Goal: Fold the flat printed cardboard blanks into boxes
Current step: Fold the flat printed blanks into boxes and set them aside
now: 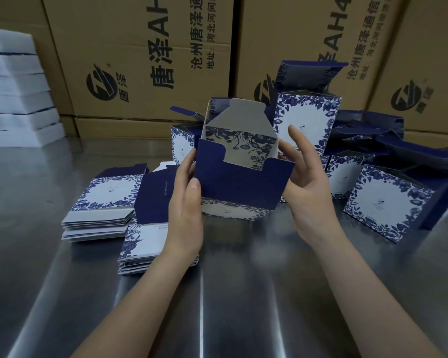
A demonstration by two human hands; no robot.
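Half-formed box [243,182] held over mid worktop [243,293], left hand [185,205] pinching its left edge, right hand [308,184] fingers [299,143] loosely straight against its right side: one-sided grip may let unlocked flaps [236,112] spring back.

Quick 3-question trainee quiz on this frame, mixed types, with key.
1. True or false: the held box has its top flaps shut.
2. Where do the flat blanks lie from the held box? A) the person's left B) the person's right C) stacked on it
3. Fill in: the left hand ___ the held box's edge; the right hand is open at its other side.
Key: 1 false, they stand open; 2 A; 3 grips.
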